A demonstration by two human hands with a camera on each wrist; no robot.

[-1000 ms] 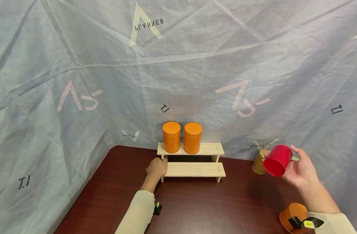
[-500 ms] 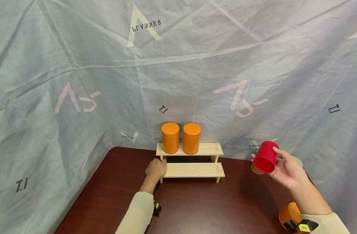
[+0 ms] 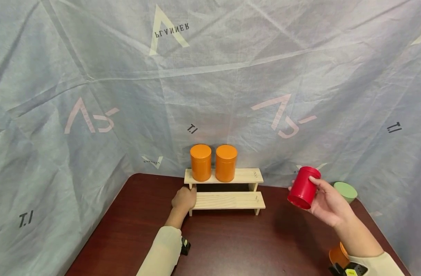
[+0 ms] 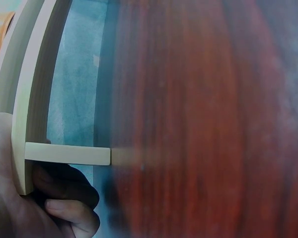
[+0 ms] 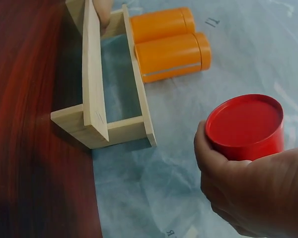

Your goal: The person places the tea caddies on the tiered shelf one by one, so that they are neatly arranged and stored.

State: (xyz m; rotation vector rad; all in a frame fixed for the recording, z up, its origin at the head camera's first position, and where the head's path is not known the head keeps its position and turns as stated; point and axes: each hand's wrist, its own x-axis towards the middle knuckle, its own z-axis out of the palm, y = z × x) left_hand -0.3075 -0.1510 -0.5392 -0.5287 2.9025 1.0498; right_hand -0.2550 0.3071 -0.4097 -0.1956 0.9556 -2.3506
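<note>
A red cylindrical tin (image 3: 304,188) tilts in the air to the right of the wooden rack, gripped by my right hand (image 3: 329,207) with fingers and thumb around its side. The right wrist view shows the tin's round red end (image 5: 246,121) just past the thumb. My left hand (image 3: 184,198) grips the left end of the two-step wooden rack (image 3: 231,200); in the left wrist view its fingers (image 4: 72,213) curl beneath the lower board (image 4: 37,99). Two orange tins (image 3: 201,165) stand side by side on the upper step, toward its left. The lower step bears nothing.
A green round container (image 3: 346,191) stands at the back right, beyond my right hand. Another orange tin (image 3: 338,255) is partly hidden by my right wrist. Grey printed cloth (image 3: 210,96) hangs behind the dark red-brown table (image 3: 231,245).
My right hand has carried the red tin leftward toward the rack and turned it closer to upright. The gold tin behind it has become hidden. My left hand keeps its place.
</note>
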